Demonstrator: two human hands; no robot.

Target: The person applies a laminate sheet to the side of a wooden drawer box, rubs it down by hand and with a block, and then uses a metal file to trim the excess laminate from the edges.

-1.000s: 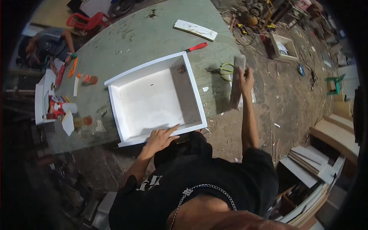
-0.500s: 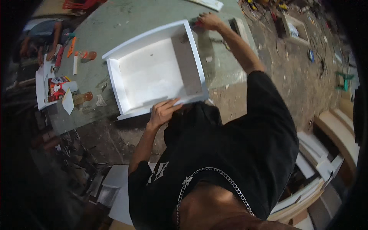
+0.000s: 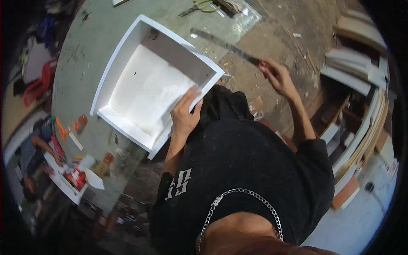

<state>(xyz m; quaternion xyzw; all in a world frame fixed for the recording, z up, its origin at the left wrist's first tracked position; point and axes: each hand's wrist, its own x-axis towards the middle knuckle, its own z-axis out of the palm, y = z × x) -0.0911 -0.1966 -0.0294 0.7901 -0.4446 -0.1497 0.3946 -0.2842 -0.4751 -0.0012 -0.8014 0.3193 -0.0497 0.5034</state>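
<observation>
Right hand (image 3: 275, 78): grip narrow, fingers closed round the red handle (image 3: 261, 66) of a long, flat, dark tool (image 3: 231, 47). Blade points away from the hand, toward the upper left of the view, its tip near a small white scrap (image 3: 194, 36). Blade partly blurred; exact kind cannot be told. Tool appears to the right of the box, apart from it.

Left hand (image 3: 185, 114): straddles the near wall of the white box (image 3: 146, 87), fingers over the rim to the inner side, thumb toward the outer side. Whether it clamps or only rests cannot be told.

Box position: open side up, along the near edge of the green table (image 3: 72, 85), close to the black shirt (image 3: 246, 165). 1 small dark mark on its floor.

Surroundings: pliers (image 3: 199, 7) with yellow-green handles beyond the box; 2 bottles (image 3: 107, 162) to its left; farther left, a co-worker (image 3: 36, 146) bends over a white panel (image 3: 63, 190).
</observation>
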